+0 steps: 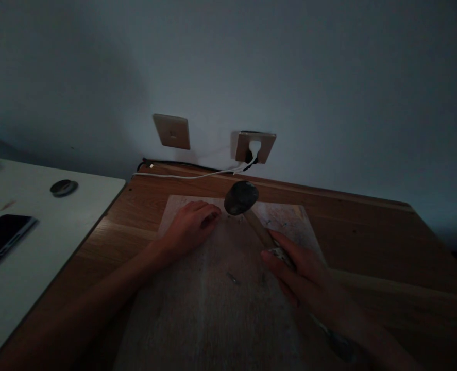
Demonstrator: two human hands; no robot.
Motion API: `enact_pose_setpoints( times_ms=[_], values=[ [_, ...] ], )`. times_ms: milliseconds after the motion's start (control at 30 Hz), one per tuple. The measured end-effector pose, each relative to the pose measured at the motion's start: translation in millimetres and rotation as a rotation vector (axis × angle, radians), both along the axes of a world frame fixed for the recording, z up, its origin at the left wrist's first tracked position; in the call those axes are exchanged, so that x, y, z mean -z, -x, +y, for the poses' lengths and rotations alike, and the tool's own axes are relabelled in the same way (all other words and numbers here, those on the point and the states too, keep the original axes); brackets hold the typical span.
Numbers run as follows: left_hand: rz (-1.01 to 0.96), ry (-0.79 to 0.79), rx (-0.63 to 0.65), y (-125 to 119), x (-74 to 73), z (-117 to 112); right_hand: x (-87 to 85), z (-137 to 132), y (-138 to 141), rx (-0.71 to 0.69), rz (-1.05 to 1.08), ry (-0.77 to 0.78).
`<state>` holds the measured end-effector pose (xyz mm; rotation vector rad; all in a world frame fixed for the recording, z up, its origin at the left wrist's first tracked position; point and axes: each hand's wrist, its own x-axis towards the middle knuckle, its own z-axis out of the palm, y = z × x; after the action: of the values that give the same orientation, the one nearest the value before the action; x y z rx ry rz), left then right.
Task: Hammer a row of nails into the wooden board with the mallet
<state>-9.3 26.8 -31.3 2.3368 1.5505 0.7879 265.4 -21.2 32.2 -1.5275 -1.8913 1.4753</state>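
My right hand is wrapped around the wooden handle of a mallet, whose dark rounded head is raised over the far part of a worn board. To the left of that head, my left hand rests at the board's far left with its fingers curled together. What the left fingers hold, if anything, I cannot make out. Between the hands and closer to me, a small thin metal piece lies on the board. The dim light blurs fine detail.
The board lies on a wooden tabletop. A white table adjoins on the left, with a phone and a small round tin. Behind, a white cable runs to a wall socket. A dark object lies by my right forearm.
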Motion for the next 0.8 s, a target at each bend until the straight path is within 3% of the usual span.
enact_pose_setpoints(
  times_ms=[433,633,800],
  values=[
    [0.021,0.058,0.039,0.2,-1.6,-1.4,-0.4,0.6,4.3,-0.004,0.030,0.009],
    [-0.103,0.134,0.054,-0.2,-2.7,1.3,6.5,1.4,6.8,-0.002,0.003,0.013],
    [-0.224,0.228,-0.042,-1.2,-3.0,3.0,12.2,-1.5,4.9,-0.008,-0.144,-0.035]
  ],
)
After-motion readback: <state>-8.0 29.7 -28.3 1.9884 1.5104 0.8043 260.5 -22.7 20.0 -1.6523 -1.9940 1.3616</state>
